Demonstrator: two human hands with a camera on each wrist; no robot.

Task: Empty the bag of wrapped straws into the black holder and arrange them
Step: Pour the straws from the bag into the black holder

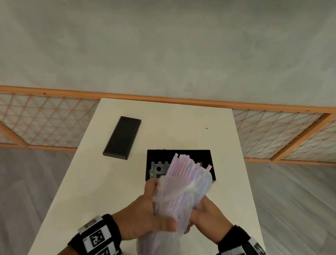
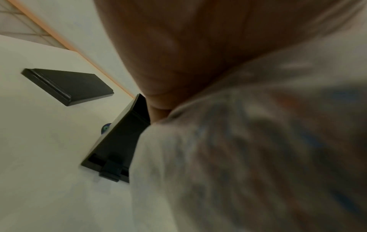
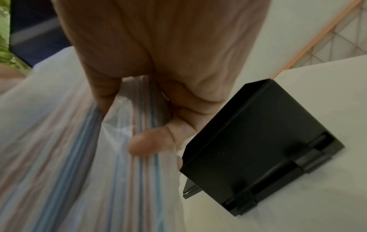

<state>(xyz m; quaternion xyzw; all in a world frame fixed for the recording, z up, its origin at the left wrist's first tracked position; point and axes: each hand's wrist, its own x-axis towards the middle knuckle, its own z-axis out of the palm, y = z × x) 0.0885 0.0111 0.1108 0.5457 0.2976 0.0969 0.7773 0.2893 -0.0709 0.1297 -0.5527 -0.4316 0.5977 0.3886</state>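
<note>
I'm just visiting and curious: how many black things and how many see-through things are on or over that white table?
Black: 2, the open black holder and the flat black lid lying apart from it.
See-through: 1, the plastic bag of wrapped straws, held by the left hand and right hand.
Total: 3

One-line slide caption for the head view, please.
Both hands, left hand and right hand, grip the bag of wrapped straws, tilting its open end over the black holder.

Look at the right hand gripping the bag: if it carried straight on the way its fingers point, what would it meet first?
Probably the black holder, lying just ahead of the right hand; depth is hard to judge.
</note>
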